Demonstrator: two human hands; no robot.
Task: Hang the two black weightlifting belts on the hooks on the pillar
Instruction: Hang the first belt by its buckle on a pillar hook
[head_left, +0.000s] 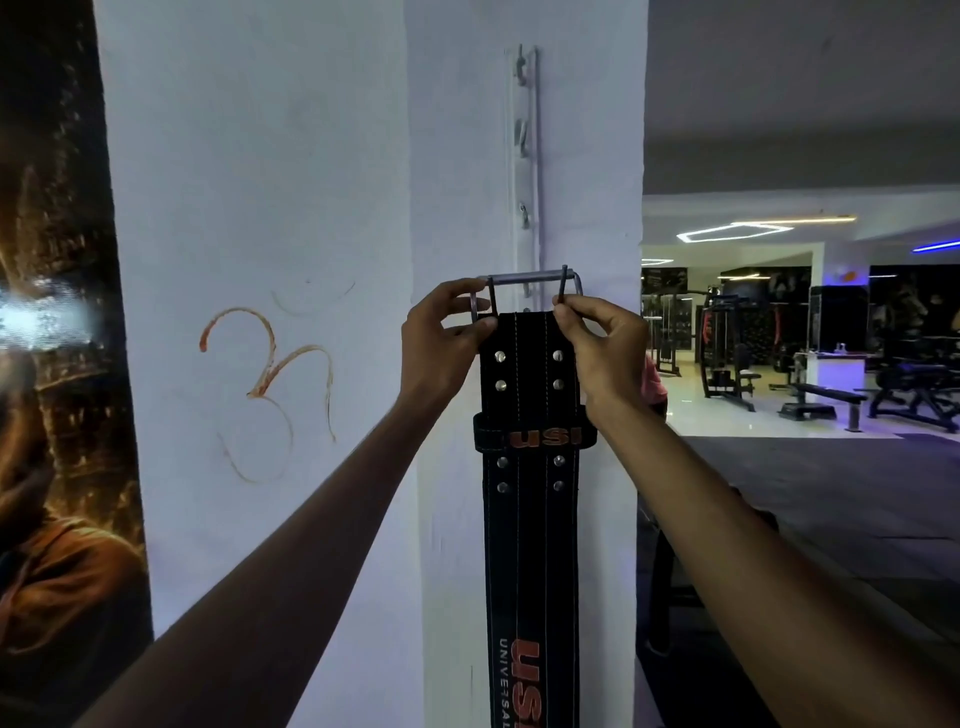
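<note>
White pillar (519, 156) before us, black belt (530, 519) hanging flat against it, our left hand (441, 338) pinching the belt's top corner, our right hand (597, 343) pinching a buckle prong, metal buckle (527, 283) held under the hook rail (524, 156)

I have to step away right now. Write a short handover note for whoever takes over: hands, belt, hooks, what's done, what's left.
Left hand: grip on the left side of the belt's metal buckle.
Right hand: pinching the buckle's right prong.
Black belt: hangs straight down the white pillar, buckle up at the lowest part of the hook rail. Cannot tell if it is hooked yet.
Three upper hooks are bare.
Second belt: not in view.
Left: seat this buckle, let go, then fetch and hang the other belt.
</note>
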